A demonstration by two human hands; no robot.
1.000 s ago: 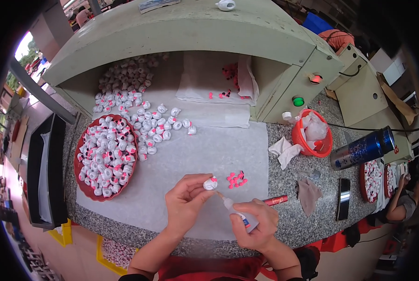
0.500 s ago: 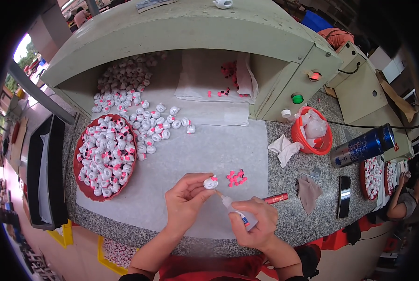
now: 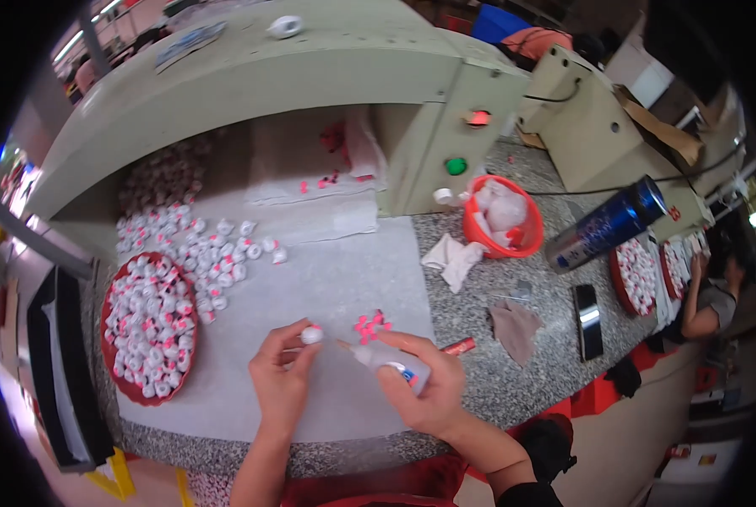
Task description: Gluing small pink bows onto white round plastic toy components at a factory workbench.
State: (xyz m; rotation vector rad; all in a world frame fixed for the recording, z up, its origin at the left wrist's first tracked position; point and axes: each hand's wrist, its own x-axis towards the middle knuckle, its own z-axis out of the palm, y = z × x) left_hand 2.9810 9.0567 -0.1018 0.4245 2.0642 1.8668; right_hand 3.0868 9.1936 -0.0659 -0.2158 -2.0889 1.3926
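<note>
My left hand (image 3: 282, 367) pinches a small round white piece with a pink spot (image 3: 311, 335) between thumb and fingertips, above the white paper (image 3: 344, 270). In my right hand (image 3: 424, 393) is a squeeze bottle (image 3: 386, 359) with a thin tip, lying nearly level. The tip points at the white piece, a short gap apart from it. Just beyond the bottle lies a little heap of pink bits (image 3: 369, 324). A red tube (image 3: 458, 346) rests to the right of my right hand.
At left, a red basket (image 3: 194, 338) is heaped with white-and-pink pieces, near more loose pieces (image 3: 226, 262). A pale green metal housing (image 3: 310, 80) stands behind. To the right are a red bin (image 3: 522, 251), a blue bottle (image 3: 606, 224), cloths (image 3: 515, 328) and a phone (image 3: 588, 321).
The bottle's tip has come away from the white piece, and my hands are farther apart. The bottle lies flatter now. The whole view has shifted and tilted.
</note>
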